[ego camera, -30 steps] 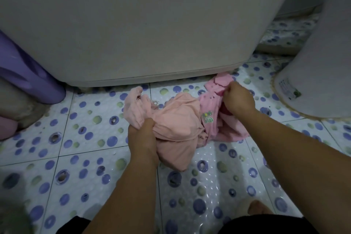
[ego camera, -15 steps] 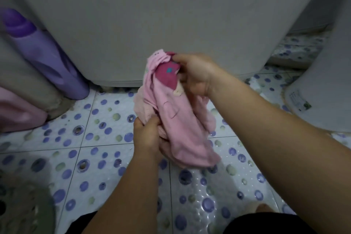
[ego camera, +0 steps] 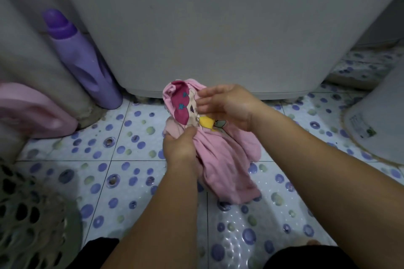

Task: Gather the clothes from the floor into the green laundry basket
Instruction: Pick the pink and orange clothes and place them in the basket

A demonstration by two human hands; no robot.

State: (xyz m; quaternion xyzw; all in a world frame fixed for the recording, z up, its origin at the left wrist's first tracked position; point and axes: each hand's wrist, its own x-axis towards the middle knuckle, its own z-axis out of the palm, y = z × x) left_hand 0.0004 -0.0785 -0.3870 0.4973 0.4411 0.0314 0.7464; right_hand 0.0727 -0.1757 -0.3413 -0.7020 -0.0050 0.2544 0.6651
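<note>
A bundle of pink clothes [ego camera: 220, 159] with a cartoon print hangs above the tiled floor in front of me. My left hand [ego camera: 180, 148] is clenched on the bundle's left side, where a paler peach garment [ego camera: 172, 130] shows. My right hand [ego camera: 227, 105] holds the top of the pink garment beside the print, fingers partly spread. The perforated rim of the green laundry basket [ego camera: 28, 214] shows at the lower left, well left of both hands.
A large grey appliance [ego camera: 207, 28] stands right behind the clothes. A purple detergent bottle [ego camera: 83, 61] and a pink container [ego camera: 32, 111] stand at the left. A white round base [ego camera: 380, 120] stands at the right. The floor [ego camera: 122, 172] has dotted tiles.
Both hands have lifted the pink and peach clothes off the floor and bunched them together. The view has shifted, bringing the basket rim and purple bottle into sight.
</note>
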